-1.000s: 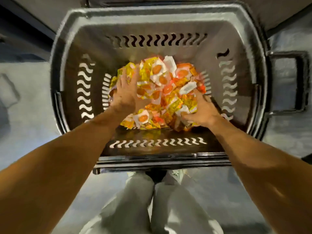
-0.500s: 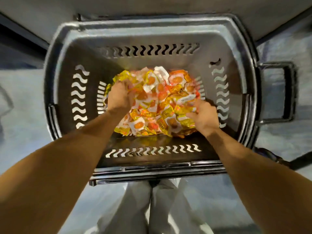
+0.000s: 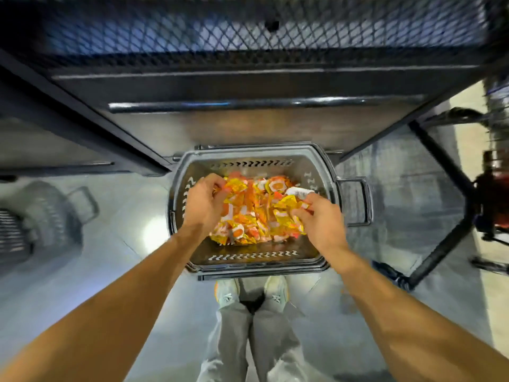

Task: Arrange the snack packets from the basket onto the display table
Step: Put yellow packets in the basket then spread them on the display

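Both left hand (image 3: 204, 202) and right hand (image 3: 322, 225) grip snack packets (image 3: 249, 216); one barcode (image 3: 301, 192), lettering blurred

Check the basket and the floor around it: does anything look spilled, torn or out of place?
Nothing stands out. The snack packets form a jumbled heap, all inside the basket, which sits level on the floor. The left hand and right hand each grip packets from the heap.

A glossy grey floor (image 3: 96, 244) shows one bright glare spot (image 3: 153, 233). At its far edge stands a dark metal frame (image 3: 248, 86) with a mesh panel (image 3: 248, 31). A blurred spare basket (image 3: 41, 216) sits at its left edge and black angled legs (image 3: 443, 252) at its right.
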A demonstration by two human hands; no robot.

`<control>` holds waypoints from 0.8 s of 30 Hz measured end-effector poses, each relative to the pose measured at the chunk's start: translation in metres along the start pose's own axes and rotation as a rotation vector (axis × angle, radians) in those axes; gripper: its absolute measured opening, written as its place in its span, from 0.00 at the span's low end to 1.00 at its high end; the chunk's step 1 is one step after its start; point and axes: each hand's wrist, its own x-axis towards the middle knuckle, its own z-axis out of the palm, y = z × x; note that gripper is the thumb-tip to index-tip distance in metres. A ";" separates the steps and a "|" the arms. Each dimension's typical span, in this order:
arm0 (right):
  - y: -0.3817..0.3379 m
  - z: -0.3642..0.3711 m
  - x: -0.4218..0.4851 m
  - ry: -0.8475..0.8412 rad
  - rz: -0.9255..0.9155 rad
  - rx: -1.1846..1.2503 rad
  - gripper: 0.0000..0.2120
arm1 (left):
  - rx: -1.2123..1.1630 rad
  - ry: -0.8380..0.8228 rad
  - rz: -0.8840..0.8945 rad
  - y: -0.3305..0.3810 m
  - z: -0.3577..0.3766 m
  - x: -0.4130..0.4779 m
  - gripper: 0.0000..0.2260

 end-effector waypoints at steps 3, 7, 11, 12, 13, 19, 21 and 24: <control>-0.045 -0.051 -0.026 0.019 -0.029 0.033 0.14 | -0.164 0.026 -0.023 0.049 -0.051 -0.034 0.04; -0.100 -0.114 -0.062 0.079 -0.101 0.082 0.09 | -0.142 0.107 0.001 0.100 -0.121 -0.074 0.03; -0.159 -0.173 -0.098 0.199 -0.205 0.110 0.07 | -0.158 0.220 0.133 0.147 -0.184 -0.104 0.05; -0.170 -0.184 -0.106 0.223 -0.230 0.113 0.07 | -0.155 0.235 0.160 0.156 -0.197 -0.111 0.06; -0.182 -0.196 -0.114 0.237 -0.236 0.115 0.08 | -0.159 0.244 0.180 0.166 -0.211 -0.116 0.06; -0.249 -0.243 -0.142 0.325 -0.355 0.119 0.15 | -0.250 0.319 0.273 0.217 -0.286 -0.148 0.06; -0.268 -0.253 -0.142 0.341 -0.389 0.116 0.14 | -0.277 0.350 0.293 0.230 -0.307 -0.154 0.06; -0.298 -0.268 -0.138 0.334 -0.437 0.137 0.12 | -0.285 0.383 0.296 0.243 -0.338 -0.155 0.04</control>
